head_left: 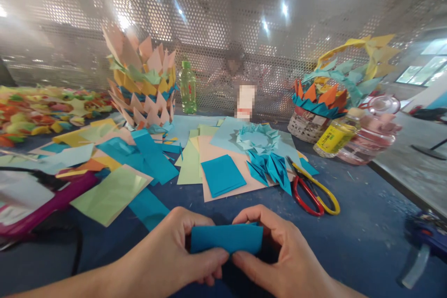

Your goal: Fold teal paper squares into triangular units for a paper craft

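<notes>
A folded blue paper [226, 238] is held low in front of me. My left hand [188, 247] grips its left end, thumb along the lower edge. Around the right end are the fingers of my right hand [272, 247], its thumb near the left one. Beyond the hands, a stack of blue squares [223, 175] lies on a pale pink sheet [209, 195]. Folded blue pieces [270, 170] rest beside it, below a light blue paper ring [258, 138]. Scissors with red and yellow handles [312, 191] lie to the right.
Paper sheets [113, 193] and a purple tool [59, 198] lie left, near a tiered paper piece [145, 86]. Bottles [337, 132] and a decorated basket [307, 123] stand back right. A blue glue gun [428, 237] sits at the right edge. A person [233, 67] shows behind the mesh.
</notes>
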Tool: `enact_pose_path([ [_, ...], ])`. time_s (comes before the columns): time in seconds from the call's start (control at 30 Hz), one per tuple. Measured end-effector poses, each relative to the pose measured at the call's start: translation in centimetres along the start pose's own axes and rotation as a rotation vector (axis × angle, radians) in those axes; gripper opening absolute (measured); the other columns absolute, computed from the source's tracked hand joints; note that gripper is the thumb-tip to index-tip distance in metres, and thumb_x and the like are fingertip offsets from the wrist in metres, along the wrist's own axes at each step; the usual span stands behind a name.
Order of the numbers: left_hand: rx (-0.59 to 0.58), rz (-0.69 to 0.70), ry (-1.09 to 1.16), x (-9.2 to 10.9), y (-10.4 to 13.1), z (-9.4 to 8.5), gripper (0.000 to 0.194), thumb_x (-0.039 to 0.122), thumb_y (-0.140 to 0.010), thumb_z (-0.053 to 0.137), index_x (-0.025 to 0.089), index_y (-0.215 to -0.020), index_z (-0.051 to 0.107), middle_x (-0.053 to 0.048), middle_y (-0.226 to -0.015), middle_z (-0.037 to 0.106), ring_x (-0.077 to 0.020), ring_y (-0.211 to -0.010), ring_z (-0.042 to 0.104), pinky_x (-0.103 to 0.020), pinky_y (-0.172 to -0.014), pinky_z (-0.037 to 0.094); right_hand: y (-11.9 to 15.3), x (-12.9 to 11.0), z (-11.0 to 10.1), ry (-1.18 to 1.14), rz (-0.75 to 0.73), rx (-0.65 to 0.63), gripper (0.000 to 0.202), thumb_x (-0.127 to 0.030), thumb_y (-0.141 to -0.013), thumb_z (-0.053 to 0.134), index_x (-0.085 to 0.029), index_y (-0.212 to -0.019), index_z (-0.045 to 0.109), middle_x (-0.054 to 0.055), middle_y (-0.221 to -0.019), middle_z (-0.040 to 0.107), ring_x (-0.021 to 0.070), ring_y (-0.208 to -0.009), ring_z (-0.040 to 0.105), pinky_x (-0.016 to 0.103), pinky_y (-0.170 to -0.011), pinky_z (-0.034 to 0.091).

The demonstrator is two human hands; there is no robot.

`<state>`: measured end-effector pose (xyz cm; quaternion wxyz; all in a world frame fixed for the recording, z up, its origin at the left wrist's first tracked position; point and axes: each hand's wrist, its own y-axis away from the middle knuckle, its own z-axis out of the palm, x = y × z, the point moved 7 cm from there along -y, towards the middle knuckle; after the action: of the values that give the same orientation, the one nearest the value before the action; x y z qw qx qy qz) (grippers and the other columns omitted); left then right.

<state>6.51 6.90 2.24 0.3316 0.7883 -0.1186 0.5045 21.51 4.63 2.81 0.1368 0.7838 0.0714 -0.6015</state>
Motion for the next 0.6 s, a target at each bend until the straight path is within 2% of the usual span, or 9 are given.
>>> enact_pose_path([
  [0.33,0.007,0.081,-0.055,-0.11,0.14,0.21,0.017,0.026,-0.077,0.060,0.017,-0.068,0.071,0.001,-0.064,0.073,-0.0147,-0.060,0.069,-0.020,-0.057,0.053,0.08,0.02,-0.03,0.033,-0.049,0.023,0.043,-0.021,-0.074,0.071,-0.025,-0.116,0.060,-0.004,-0.075,0.065,0.0119,-0.064,0.056,0.022,-0.061,0.043],
  [0.47,0.002,0.090,-0.048,-0.02,0.34,0.29,0.015,0.023,-0.076,0.060,0.017,-0.069,0.071,0.002,-0.065,0.073,-0.0140,-0.060,0.069,-0.019,-0.057,0.053,0.18,0.01,0.11,0.059,-0.047,0.030,0.045,-0.019,-0.072,0.070,-0.025,-0.116,0.059,-0.006,-0.072,0.061,0.0112,-0.059,0.053,0.021,-0.056,0.041],
  [0.6,-0.024,0.050,-0.012,0.13,0.39,0.43,0.013,0.023,-0.077,0.061,0.016,-0.070,0.069,0.003,-0.064,0.072,-0.0133,-0.060,0.069,-0.019,-0.057,0.053,0.22,-0.42,0.04,0.079,-0.048,0.050,0.043,-0.017,-0.070,0.068,-0.024,-0.112,0.059,-0.006,-0.072,0.061,0.0119,-0.061,0.057,0.022,-0.059,0.043],
])
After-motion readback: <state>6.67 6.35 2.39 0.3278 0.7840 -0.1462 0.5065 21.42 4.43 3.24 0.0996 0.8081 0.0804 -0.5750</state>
